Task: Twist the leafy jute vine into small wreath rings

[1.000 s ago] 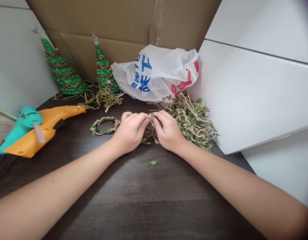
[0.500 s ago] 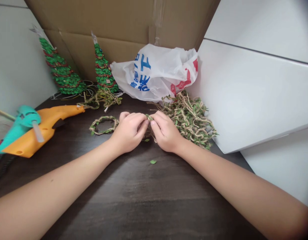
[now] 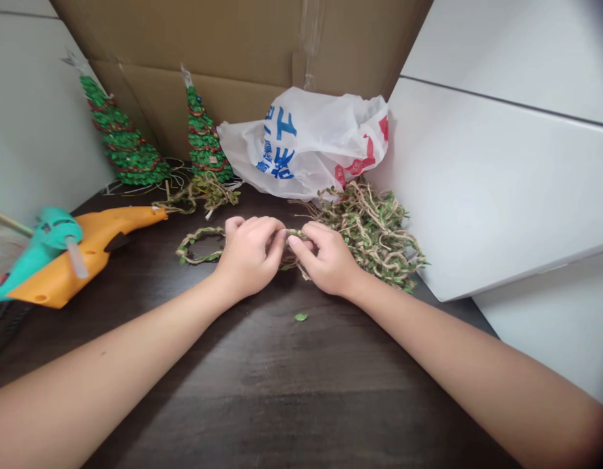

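Note:
A leafy twine garland (image 3: 201,245) curves in a loop on the dark table, and its right side passes behind my left hand (image 3: 251,256). My left hand pinches the twine between thumb and fingers. Close beside it, my right hand (image 3: 327,257) is closed on the same twine, thumb toward the left hand. A short stretch of twine shows between the two hands. Right behind my right hand lies a tangled pile of leafy twine (image 3: 379,234). One loose green leaf (image 3: 300,317) rests on the table nearer to me.
Two green tinsel trees (image 3: 130,151) stand at the back left, with a small twine bundle (image 3: 206,191) before them. A turquoise and orange glue gun (image 3: 88,244) lies at left. Behind are a white plastic bag (image 3: 311,146) and cardboard (image 3: 208,39); a white box (image 3: 501,195) is right.
My hands have moved slightly apart, showing more twine between them. The right thumb now reaches further left, and the left hand has shifted a little left.

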The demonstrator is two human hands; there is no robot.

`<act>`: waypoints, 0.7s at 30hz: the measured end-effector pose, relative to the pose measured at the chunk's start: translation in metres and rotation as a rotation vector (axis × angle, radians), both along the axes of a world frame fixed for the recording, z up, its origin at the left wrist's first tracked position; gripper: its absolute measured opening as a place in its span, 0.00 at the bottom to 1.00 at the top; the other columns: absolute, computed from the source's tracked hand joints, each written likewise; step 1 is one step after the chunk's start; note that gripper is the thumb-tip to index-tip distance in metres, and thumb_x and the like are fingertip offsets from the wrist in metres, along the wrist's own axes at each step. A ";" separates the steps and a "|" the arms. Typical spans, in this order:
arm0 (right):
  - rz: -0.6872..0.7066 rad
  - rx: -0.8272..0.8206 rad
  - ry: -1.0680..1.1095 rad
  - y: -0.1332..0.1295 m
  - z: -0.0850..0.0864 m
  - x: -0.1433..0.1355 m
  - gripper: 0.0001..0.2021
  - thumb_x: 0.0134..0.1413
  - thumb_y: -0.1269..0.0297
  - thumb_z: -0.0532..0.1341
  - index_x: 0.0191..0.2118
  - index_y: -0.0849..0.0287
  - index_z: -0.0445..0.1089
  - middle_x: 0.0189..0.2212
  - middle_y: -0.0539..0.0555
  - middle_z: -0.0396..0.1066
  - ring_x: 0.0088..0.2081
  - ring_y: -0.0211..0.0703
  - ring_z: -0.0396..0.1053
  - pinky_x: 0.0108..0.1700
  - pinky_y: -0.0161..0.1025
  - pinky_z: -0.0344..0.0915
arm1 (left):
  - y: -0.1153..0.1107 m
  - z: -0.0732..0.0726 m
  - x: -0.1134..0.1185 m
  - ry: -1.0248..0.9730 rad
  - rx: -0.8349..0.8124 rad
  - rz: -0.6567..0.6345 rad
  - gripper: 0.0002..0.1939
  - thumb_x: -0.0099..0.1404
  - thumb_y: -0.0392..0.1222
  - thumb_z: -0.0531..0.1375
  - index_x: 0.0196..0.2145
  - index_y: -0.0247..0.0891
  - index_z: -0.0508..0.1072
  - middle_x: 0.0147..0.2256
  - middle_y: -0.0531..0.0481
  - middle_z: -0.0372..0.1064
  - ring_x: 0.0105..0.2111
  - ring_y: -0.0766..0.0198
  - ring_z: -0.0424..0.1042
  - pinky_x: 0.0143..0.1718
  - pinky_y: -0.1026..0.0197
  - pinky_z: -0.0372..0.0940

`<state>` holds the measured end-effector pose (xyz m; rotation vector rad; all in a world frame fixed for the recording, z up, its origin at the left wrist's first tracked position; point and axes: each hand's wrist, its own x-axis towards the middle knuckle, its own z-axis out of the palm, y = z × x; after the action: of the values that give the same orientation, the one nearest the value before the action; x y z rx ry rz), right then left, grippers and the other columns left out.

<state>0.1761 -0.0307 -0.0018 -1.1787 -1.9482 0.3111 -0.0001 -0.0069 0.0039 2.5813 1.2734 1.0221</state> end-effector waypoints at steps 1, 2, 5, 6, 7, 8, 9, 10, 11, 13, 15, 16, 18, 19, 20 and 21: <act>0.001 0.000 0.014 0.000 0.000 0.000 0.20 0.65 0.58 0.55 0.23 0.56 0.48 0.23 0.46 0.52 0.27 0.36 0.53 0.33 0.39 0.51 | 0.000 0.000 0.000 -0.005 -0.001 0.024 0.11 0.71 0.41 0.52 0.35 0.38 0.72 0.30 0.51 0.73 0.32 0.61 0.69 0.44 0.50 0.50; -0.002 -0.001 0.026 0.000 0.000 0.000 0.21 0.65 0.58 0.55 0.23 0.56 0.48 0.22 0.46 0.52 0.26 0.35 0.52 0.32 0.39 0.50 | 0.000 0.000 0.000 -0.007 0.001 0.042 0.11 0.72 0.42 0.52 0.35 0.39 0.72 0.30 0.51 0.73 0.32 0.61 0.69 0.44 0.50 0.50; -0.018 -0.005 0.042 0.000 0.000 0.000 0.23 0.66 0.57 0.54 0.22 0.56 0.47 0.20 0.45 0.51 0.25 0.35 0.51 0.32 0.39 0.50 | 0.001 -0.001 0.000 0.005 0.014 0.063 0.11 0.72 0.43 0.52 0.35 0.39 0.72 0.30 0.51 0.73 0.33 0.60 0.69 0.44 0.49 0.50; -0.025 -0.004 0.041 0.000 -0.001 0.000 0.23 0.67 0.57 0.54 0.22 0.56 0.47 0.20 0.45 0.51 0.25 0.35 0.51 0.32 0.39 0.50 | 0.001 -0.002 0.001 0.014 0.017 0.065 0.11 0.72 0.43 0.52 0.34 0.39 0.72 0.31 0.50 0.73 0.33 0.59 0.69 0.44 0.49 0.50; -0.032 -0.001 0.039 0.000 -0.001 0.000 0.23 0.67 0.57 0.54 0.22 0.56 0.47 0.21 0.46 0.51 0.25 0.35 0.52 0.32 0.39 0.50 | 0.001 -0.002 0.001 0.023 0.019 0.065 0.12 0.72 0.43 0.52 0.34 0.39 0.72 0.31 0.50 0.73 0.35 0.59 0.69 0.44 0.49 0.50; -0.037 0.003 0.034 0.000 -0.001 0.000 0.22 0.67 0.57 0.54 0.22 0.56 0.48 0.21 0.46 0.52 0.26 0.35 0.53 0.32 0.39 0.51 | 0.001 -0.002 0.001 0.029 0.021 0.062 0.11 0.72 0.42 0.52 0.35 0.39 0.72 0.33 0.49 0.74 0.36 0.58 0.70 0.44 0.48 0.50; -0.038 0.004 0.025 0.001 -0.001 0.000 0.22 0.67 0.57 0.54 0.22 0.56 0.49 0.22 0.46 0.53 0.26 0.35 0.53 0.32 0.39 0.51 | 0.000 -0.002 0.001 0.032 0.025 0.056 0.10 0.72 0.42 0.52 0.37 0.40 0.72 0.36 0.48 0.75 0.39 0.56 0.70 0.45 0.48 0.51; -0.039 0.004 0.014 0.001 -0.002 0.000 0.21 0.67 0.57 0.54 0.22 0.56 0.50 0.22 0.47 0.54 0.27 0.36 0.54 0.32 0.39 0.52 | 0.000 -0.002 0.001 0.029 0.034 0.045 0.10 0.72 0.41 0.52 0.41 0.40 0.73 0.39 0.47 0.75 0.42 0.55 0.70 0.46 0.48 0.51; -0.039 0.001 0.001 0.001 -0.002 -0.001 0.21 0.67 0.58 0.53 0.23 0.56 0.51 0.23 0.47 0.55 0.27 0.36 0.55 0.33 0.39 0.52 | -0.001 -0.001 0.001 0.023 0.050 0.028 0.10 0.72 0.40 0.52 0.45 0.41 0.72 0.43 0.46 0.75 0.45 0.54 0.70 0.47 0.48 0.51; -0.032 -0.005 -0.018 0.001 -0.002 -0.001 0.19 0.67 0.59 0.53 0.24 0.56 0.52 0.24 0.47 0.56 0.28 0.36 0.56 0.33 0.39 0.53 | -0.004 -0.001 0.001 0.013 0.086 -0.030 0.13 0.72 0.38 0.52 0.51 0.42 0.70 0.49 0.45 0.74 0.51 0.54 0.69 0.50 0.48 0.51; -0.027 0.003 -0.019 0.001 -0.002 -0.001 0.17 0.67 0.60 0.53 0.25 0.56 0.54 0.26 0.48 0.58 0.29 0.37 0.58 0.35 0.39 0.55 | -0.005 -0.001 0.001 0.021 0.115 -0.098 0.15 0.73 0.37 0.51 0.53 0.41 0.69 0.50 0.45 0.73 0.52 0.56 0.69 0.51 0.49 0.51; -0.027 0.015 -0.016 0.001 -0.002 -0.001 0.16 0.67 0.61 0.52 0.26 0.56 0.55 0.27 0.49 0.59 0.30 0.38 0.58 0.35 0.39 0.55 | -0.005 -0.001 0.001 0.029 0.122 -0.118 0.14 0.73 0.37 0.50 0.53 0.41 0.70 0.49 0.46 0.74 0.51 0.56 0.70 0.50 0.49 0.51; -0.023 0.039 -0.011 0.001 -0.002 0.000 0.14 0.67 0.63 0.51 0.28 0.56 0.57 0.28 0.50 0.60 0.32 0.39 0.60 0.38 0.39 0.57 | -0.004 -0.001 0.001 0.044 0.118 -0.105 0.14 0.74 0.38 0.49 0.50 0.41 0.72 0.45 0.47 0.76 0.48 0.56 0.70 0.49 0.49 0.50; -0.019 0.045 -0.012 0.001 -0.002 0.000 0.13 0.67 0.63 0.51 0.28 0.56 0.58 0.29 0.50 0.61 0.33 0.39 0.61 0.39 0.40 0.58 | -0.003 -0.002 0.000 0.046 0.110 -0.078 0.13 0.75 0.39 0.49 0.49 0.42 0.73 0.44 0.48 0.77 0.47 0.56 0.71 0.47 0.49 0.50; -0.013 0.047 -0.012 0.001 -0.002 0.000 0.13 0.67 0.64 0.50 0.29 0.56 0.59 0.30 0.51 0.61 0.34 0.40 0.61 0.40 0.40 0.58 | -0.002 -0.002 0.000 0.044 0.098 -0.050 0.13 0.75 0.40 0.49 0.47 0.42 0.73 0.42 0.49 0.77 0.46 0.56 0.71 0.46 0.48 0.50; -0.006 0.045 -0.013 0.001 -0.002 0.000 0.12 0.67 0.65 0.50 0.30 0.57 0.60 0.30 0.51 0.62 0.35 0.40 0.62 0.41 0.40 0.59 | -0.001 -0.003 -0.001 0.041 0.084 -0.029 0.14 0.75 0.41 0.49 0.46 0.42 0.74 0.41 0.49 0.77 0.45 0.56 0.70 0.46 0.49 0.50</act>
<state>0.1766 -0.0293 -0.0041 -1.1599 -1.9526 0.2552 -0.0006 -0.0076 0.0011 2.6877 1.2246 1.0442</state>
